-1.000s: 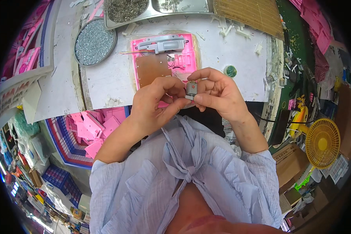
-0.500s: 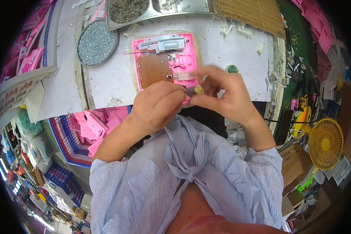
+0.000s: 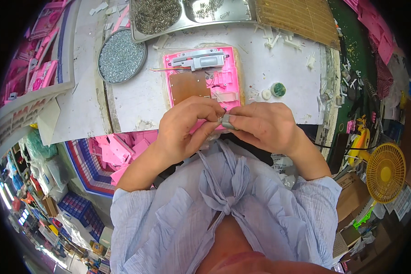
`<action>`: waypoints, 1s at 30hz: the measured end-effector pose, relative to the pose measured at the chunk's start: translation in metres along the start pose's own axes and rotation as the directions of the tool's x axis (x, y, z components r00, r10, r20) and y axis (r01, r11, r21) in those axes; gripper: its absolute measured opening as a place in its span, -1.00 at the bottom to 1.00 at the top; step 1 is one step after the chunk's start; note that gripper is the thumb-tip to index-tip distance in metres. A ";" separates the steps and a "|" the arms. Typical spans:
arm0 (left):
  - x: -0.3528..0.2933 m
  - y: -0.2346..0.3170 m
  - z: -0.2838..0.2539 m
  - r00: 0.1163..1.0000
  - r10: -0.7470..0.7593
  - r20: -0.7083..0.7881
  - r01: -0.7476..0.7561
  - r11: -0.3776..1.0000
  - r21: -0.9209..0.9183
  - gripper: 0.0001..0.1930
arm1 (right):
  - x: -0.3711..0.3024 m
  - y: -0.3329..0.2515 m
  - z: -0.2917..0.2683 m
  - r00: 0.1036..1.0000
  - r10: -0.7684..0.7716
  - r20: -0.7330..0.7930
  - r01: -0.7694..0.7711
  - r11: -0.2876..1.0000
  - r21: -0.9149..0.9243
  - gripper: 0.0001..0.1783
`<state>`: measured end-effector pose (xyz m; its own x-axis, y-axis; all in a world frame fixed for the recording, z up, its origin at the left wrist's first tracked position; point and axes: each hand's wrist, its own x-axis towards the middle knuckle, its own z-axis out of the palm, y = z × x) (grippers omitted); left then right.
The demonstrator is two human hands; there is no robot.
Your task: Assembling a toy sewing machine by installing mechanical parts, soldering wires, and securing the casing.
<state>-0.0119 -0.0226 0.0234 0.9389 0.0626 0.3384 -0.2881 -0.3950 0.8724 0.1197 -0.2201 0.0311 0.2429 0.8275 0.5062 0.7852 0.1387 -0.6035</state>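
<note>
Just in front of my body, a small grey cylindrical part (image 3: 226,120) is pinched between the fingers and thumb of my right hand (image 3: 271,128). My left hand (image 3: 182,130) is closed at the part's left end, its fingertips drawn together; what exactly they grip is too small to tell. Both hands are over the near edge of a pink plastic casing (image 3: 235,75), hiding its lower part. Inside the casing are a brown board (image 3: 187,86), a grey plastic mechanism (image 3: 208,61) at the far side and thin wires running out to the left.
A round dish of small screws (image 3: 122,55) stands at the left. Beyond the casing are a steel tray (image 3: 181,28) of metal springs and a cardboard sheet (image 3: 297,20). A small green-topped tub (image 3: 278,89) lies right. Below left, a basket (image 3: 89,171) holds pink parts.
My right hand, spread apart beside the part before, has come left and closed on it. The left fingers stay at its left end. The whole view has shifted slightly.
</note>
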 end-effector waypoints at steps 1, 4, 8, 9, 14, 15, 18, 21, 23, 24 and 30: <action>0.001 -0.001 0.000 0.999 0.033 -0.008 -0.032 0.998 0.048 -0.72 | -0.001 0.001 0.001 1.000 -0.005 0.008 0.006 1.000 -0.009 -0.63; 0.001 -0.006 0.004 0.992 0.127 -0.023 -0.121 0.978 0.171 -0.70 | -0.004 0.003 0.001 0.999 -0.005 0.033 0.006 0.999 -0.041 -0.67; -0.007 -0.012 0.009 0.986 0.136 -0.093 -0.115 0.973 0.201 -0.71 | -0.006 0.004 0.003 0.999 0.023 0.022 -0.022 0.999 -0.038 -0.70; -0.009 -0.012 0.010 0.986 0.114 -0.123 -0.091 0.979 0.181 -0.71 | -0.006 0.005 0.003 1.000 0.031 0.006 -0.031 0.999 -0.027 -0.70; -0.004 -0.013 -0.004 0.994 0.069 -0.087 -0.056 0.989 0.139 -0.73 | -0.011 0.012 0.006 0.999 0.047 -0.008 -0.048 0.998 -0.045 -0.69; 0.001 -0.014 -0.010 0.993 0.095 -0.073 -0.082 0.983 0.166 -0.73 | -0.012 0.014 0.006 0.998 0.059 0.001 -0.059 0.997 -0.046 -0.69; 0.020 -0.032 -0.016 0.924 0.136 -0.357 0.151 0.729 0.668 -0.77 | -0.014 0.026 0.005 0.992 0.061 -0.112 -0.061 0.998 0.003 -0.69; 0.002 -0.046 -0.027 0.981 -0.046 -0.187 0.175 0.621 0.764 -0.81 | -0.009 0.036 0.006 0.923 0.342 -0.175 -0.333 0.940 0.079 -0.67; -0.003 -0.042 -0.022 0.977 -0.067 -0.201 0.195 0.656 0.729 -0.86 | 0.000 0.046 0.010 0.925 0.348 -0.151 -0.342 0.937 0.065 -0.67; -0.004 -0.039 -0.019 0.975 -0.077 -0.207 0.204 0.675 0.709 -0.88 | 0.004 0.049 0.012 0.926 0.352 -0.139 -0.348 0.936 0.056 -0.67; -0.012 -0.033 -0.014 0.980 -0.069 -0.186 0.183 0.674 0.715 -0.87 | 0.013 0.057 0.024 0.934 0.348 -0.080 -0.357 0.919 -0.169 -0.73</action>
<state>-0.0161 0.0026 -0.0039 0.9049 0.2592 0.3376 0.1124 -0.9106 0.3978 0.1540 -0.1890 -0.0114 0.5460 0.7776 0.3118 0.7309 -0.2603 -0.6309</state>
